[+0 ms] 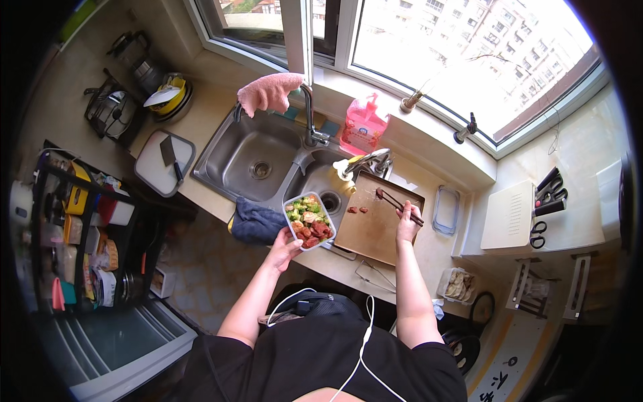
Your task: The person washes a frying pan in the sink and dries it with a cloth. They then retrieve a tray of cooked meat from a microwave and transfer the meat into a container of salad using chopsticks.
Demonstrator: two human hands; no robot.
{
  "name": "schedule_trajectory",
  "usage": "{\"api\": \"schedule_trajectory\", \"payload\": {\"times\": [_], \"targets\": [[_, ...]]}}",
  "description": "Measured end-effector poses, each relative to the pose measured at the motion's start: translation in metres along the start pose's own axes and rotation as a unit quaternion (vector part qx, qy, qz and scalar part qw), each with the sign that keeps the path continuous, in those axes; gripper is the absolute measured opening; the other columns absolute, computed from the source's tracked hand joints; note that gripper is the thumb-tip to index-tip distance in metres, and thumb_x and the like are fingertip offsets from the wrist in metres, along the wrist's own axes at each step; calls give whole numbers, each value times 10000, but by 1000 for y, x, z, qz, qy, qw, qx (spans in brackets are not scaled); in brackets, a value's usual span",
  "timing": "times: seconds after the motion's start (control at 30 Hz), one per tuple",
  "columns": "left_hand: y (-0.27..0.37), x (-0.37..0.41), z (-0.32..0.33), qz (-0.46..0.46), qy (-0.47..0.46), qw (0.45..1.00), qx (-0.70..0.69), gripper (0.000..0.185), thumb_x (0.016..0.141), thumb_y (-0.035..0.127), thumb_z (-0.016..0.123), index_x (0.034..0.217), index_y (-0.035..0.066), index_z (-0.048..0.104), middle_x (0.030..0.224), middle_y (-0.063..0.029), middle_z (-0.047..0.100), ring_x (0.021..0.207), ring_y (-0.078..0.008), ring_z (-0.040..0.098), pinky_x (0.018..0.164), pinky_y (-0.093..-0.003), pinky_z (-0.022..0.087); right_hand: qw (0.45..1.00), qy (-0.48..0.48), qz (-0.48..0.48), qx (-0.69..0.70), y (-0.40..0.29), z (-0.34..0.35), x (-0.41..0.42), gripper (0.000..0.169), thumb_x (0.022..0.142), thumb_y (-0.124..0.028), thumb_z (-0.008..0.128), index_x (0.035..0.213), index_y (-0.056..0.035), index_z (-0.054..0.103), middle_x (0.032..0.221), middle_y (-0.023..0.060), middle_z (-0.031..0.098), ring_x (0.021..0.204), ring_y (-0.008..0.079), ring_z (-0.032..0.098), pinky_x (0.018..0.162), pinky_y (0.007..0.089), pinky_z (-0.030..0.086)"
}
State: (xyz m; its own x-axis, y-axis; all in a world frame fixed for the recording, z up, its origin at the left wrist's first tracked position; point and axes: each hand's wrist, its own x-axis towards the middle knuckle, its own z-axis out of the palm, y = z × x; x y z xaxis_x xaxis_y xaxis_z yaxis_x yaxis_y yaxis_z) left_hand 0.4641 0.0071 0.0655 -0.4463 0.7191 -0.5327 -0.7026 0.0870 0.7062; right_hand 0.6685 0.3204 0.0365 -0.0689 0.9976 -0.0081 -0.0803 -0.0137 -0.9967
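Observation:
My left hand point(285, 250) grips the near corner of a clear plastic food container point(287, 217), held at the sink's front edge. Broccoli point(304, 205) fills its far part, with pale pieces in the middle and reddish-brown meat point(315, 233) at the near end. In my right hand point(408, 226) is a pair of dark chopsticks point(397, 203), their tips at a piece of meat point(379, 193) over the far part of a brown baking tray point(374, 233). Two small meat pieces point(357, 209) lie on the tray's left side. Whether the piece at the tips is lifted, I cannot tell.
The double steel sink point(236, 161) lies left of the tray, with a navy cloth point(256, 221) on its front edge. A pink soap bottle point(362, 125) stands behind. A cleaver point(172, 158) rests on a cutting board point(150, 173) at left. A lid point(445, 210) lies right.

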Motion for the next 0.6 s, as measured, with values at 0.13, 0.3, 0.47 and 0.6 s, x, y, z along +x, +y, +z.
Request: {"api": "schedule_trajectory", "payload": {"times": [0.13, 0.3, 0.47, 0.6], "targets": [[-2, 1, 1, -2, 3, 1000, -10, 708, 739, 95, 727, 1316, 100, 317, 1301, -73, 399, 1162, -244, 495, 935, -400, 479, 998, 11, 21, 51, -20, -7, -15, 298, 909, -308, 590, 867, -15, 556, 838, 54, 588, 738, 125, 595, 688, 259, 565], [2, -1, 7, -3, -2, 1000, -15, 726, 737, 97, 731, 1325, 104, 306, 1302, -74, 390, 1178, -243, 479, 946, -402, 470, 981, -67, 116, 138, -67, -23, -67, 297, 913, -319, 576, 879, -26, 541, 894, 102, 628, 781, 193, 647, 703, 251, 561], [2, -1, 11, -4, 0, 1000, -12, 725, 744, 73, 719, 1335, 101, 300, 1290, -71, 396, 1179, -242, 480, 964, -415, 459, 952, -151, 203, 172, -95, -16, -116, 283, 934, -310, 540, 893, -31, 530, 919, 136, 643, 831, 252, 663, 710, 258, 562], [6, -3, 22, -6, 5, 1000, -11, 745, 731, 60, 730, 1337, 93, 297, 1276, -81, 418, 1171, -250, 496, 969, -422, 463, 948, -194, 205, 146, -98, -2, -140, 243, 937, -267, 549, 895, -28, 551, 895, 105, 628, 806, 190, 637, 721, 309, 567]]}}
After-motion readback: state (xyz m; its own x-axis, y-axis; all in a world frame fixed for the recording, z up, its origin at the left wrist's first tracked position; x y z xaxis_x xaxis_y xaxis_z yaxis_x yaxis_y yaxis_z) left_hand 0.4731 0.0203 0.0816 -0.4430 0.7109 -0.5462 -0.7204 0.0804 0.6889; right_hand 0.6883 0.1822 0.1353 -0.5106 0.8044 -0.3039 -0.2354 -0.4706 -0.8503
